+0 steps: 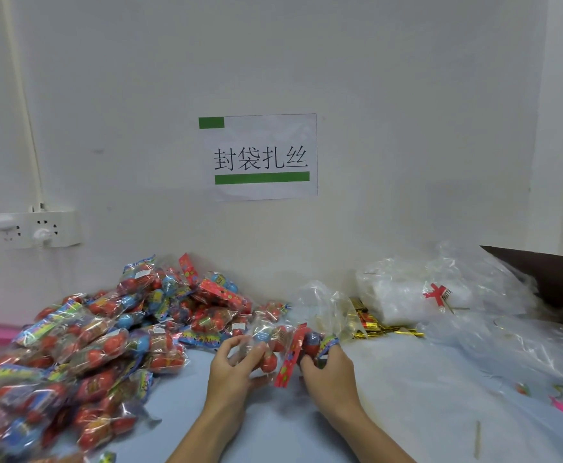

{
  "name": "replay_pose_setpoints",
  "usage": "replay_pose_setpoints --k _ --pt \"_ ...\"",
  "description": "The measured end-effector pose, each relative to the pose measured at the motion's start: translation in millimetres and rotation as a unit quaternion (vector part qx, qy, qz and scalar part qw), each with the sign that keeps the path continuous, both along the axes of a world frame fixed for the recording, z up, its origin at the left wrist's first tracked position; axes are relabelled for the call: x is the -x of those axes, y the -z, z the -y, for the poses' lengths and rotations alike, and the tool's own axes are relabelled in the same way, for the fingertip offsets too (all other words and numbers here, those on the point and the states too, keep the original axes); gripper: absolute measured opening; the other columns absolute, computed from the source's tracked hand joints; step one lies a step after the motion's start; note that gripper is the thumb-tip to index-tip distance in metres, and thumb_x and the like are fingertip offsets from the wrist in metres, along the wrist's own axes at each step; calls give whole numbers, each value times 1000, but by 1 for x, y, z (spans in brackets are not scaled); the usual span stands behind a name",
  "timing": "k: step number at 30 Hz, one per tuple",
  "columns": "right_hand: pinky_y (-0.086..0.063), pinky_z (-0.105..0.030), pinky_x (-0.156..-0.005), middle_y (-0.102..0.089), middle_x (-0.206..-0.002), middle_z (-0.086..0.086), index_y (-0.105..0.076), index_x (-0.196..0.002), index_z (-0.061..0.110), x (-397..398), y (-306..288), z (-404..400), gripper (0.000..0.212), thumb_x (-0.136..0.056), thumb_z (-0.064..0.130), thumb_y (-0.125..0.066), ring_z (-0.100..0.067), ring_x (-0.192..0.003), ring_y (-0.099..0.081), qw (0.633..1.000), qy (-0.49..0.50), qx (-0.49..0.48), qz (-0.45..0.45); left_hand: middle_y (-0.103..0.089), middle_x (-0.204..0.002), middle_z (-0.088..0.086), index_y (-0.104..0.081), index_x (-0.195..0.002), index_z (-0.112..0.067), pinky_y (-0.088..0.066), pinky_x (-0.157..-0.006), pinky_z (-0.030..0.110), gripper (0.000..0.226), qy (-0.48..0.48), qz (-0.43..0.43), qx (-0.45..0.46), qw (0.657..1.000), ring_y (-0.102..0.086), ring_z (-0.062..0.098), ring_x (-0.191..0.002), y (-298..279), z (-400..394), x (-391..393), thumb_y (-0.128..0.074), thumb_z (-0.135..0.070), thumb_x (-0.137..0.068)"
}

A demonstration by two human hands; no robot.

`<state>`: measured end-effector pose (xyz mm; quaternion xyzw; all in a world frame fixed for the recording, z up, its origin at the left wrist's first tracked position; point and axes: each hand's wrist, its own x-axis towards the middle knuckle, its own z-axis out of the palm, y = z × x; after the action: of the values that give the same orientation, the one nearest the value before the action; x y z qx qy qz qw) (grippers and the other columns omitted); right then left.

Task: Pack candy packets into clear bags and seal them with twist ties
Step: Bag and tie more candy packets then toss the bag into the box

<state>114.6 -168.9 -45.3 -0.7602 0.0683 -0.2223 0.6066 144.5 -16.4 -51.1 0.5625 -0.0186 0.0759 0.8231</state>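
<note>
A: Candy packets (285, 345) are held over the blue table (390, 379), just in front of the gold twist ties (378, 325). Head view only, so one view to go through.

B: Hand states?

A: Left hand (236, 362) is curled round a packet of red balls; fingers bent, thumb up against the wrapper. Right hand (327, 365) is closed on a second packet, fingertips pinching its blue end. A red header card hangs down between the two hands.

B: Clear bag?

A: A crumpled clear bag (323, 305) stands just behind the held packets, left of the twist ties. Whether its mouth is open cannot be told; film is glary and blurred.

B: Risks?

A: Judged, not seen:
- Bag mouth is probably collapsed. With both hands occupied, a packet could be pushed against closed film and the bag knocked back into the ties.
- Wrappers are slick; a loosened pinch could let a packet be dropped.
- The big candy pile (99, 339), left of the ties, slopes toward the hands. It could be nudged by the left forearm and slid into the work area, so the count gets mixed.
- Ties are thin and heaped; several could be picked at once.
- The stock of clear bags (440, 289), right of the ties, is loose and could be dragged along.
</note>
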Motion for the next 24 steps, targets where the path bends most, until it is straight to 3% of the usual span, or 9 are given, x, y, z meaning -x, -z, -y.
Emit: replay_pose_setpoints --k 4,7,9,14,16,18,21,24 --pt "-56 -34 -66 -72 -80 -9 -65 -87 7 -3 0 1 10 -88 15 -71 -26 -75 -69 999 -3 -38 3 -74 -96 19 -59 -108 -5 -57 -62 38 47 28 0 24 999 -71 28 -76 -2 -3 0 -82 -12 -67" --pt "-59 -27 -65 -73 -73 -1 -69 -86 11 -3 0 1 5 -88 12 -73 -17 -71 -71 998 -17 -61 26 -75 -97 13 -62 -109 -6 -53 -75 38 54 54 2 15 998 -70 27 -84 -5 -3 1 -83 -16 -61" --pt "-62 -35 -69 -74 -78 -8 -68 -87 6 -2 -2 1 6 -91 3 -67 -25 -77 -72 996 -42 -79 23 -74 -102 10 -64 -105 -10 -48 -80 41 56 62 18 -9 998 -67 28 -88 -5 -2 3 -90 -12 -55" --pt "-62 -41 -67 -73 -83 -20 -69 -94 -3 3 -10 0 11 -96 -1 -58 -28 -74 -73 982 -129 -138 3 -69 -95 21 -52 -98 -12 -53 -67 36 50 149 39 6 988 -64 30 -76 -5 -2 8 -89 -12 -64" --pt "-60 -39 -65 -70 -79 -20 -70 -88 0 6 -13 -2 20 -98 6 -55 -27 -71 -70 977 -147 -152 -11 -68 -95 25 -49 -98 -10 -58 -68 42 48 149 35 4 988 -69 37 -76 -6 -3 8 -82 -12 -65" --pt "-59 -36 -62 -73 -83 -17 -77 -87 8 10 -17 -3 38 -102 27 -49 -26 -73 -72 958 -198 -206 -25 -65 -97 28 -49 -97 -9 -59 -71 48 44 123 31 -9 992 -68 40 -79 -5 -2 8 -81 -8 -67" --pt "-59 -35 -69 -76 -101 -16 -79 -103 16 13 -21 -2 51 -102 49 -41 -28 -88 -75 928 -282 -243 -38 -66 -92 22 -51 -92 -10 -57 -61 40 29 88 32 -34 995 -68 34 -74 -2 -3 6 -73 4 -80" --pt "-58 -42 -90 -74 -108 -16 -69 -115 8 9 -17 -5 44 -87 42 -68 -30 -101 -72 952 -256 -169 -19 -69 -90 19 -52 -92 -9 -60 -71 48 29 94 49 -52 993 -70 33 -81 0 -2 5 -73 7 -80"
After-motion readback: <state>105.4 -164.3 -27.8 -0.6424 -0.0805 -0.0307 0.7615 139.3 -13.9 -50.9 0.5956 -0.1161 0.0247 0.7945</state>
